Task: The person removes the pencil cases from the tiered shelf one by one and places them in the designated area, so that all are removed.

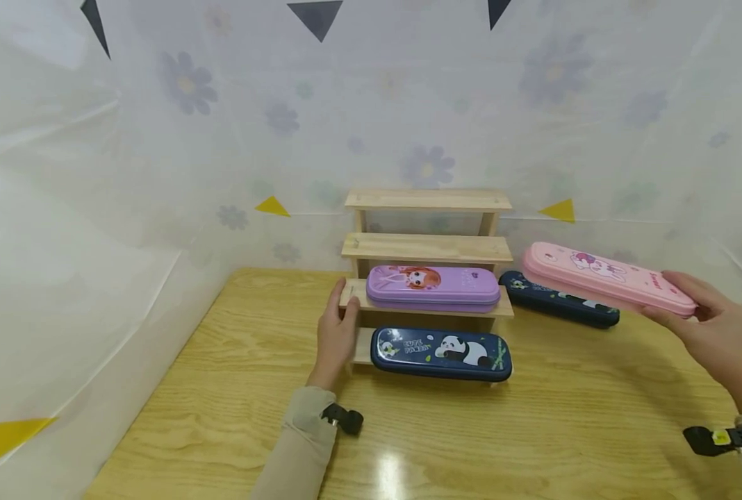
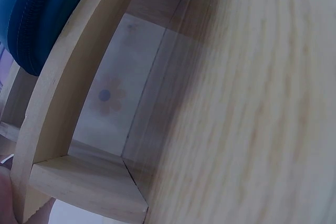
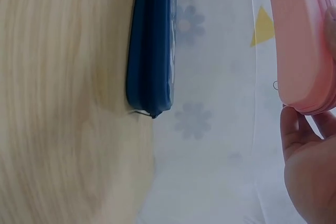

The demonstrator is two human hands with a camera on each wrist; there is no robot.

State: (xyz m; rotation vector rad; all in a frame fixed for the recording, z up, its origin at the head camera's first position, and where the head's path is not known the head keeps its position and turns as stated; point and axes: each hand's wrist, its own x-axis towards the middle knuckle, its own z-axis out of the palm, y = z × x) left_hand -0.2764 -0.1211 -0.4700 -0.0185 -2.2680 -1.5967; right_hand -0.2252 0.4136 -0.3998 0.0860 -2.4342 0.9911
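Head camera looks forward, down across the bench; sideways wrist views sit closer, left sharing the wooden stand with it, right the pink case

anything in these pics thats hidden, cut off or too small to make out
- Navy case on the table: part of its lid is hidden in the head view behind the pink case.
- Purple case: the small print near its right end is too small to read in the head view.
- Left hand: mostly cut off by the left edge in the left wrist view.
- Pink case: its far end is cut off by the right wrist view's top edge.
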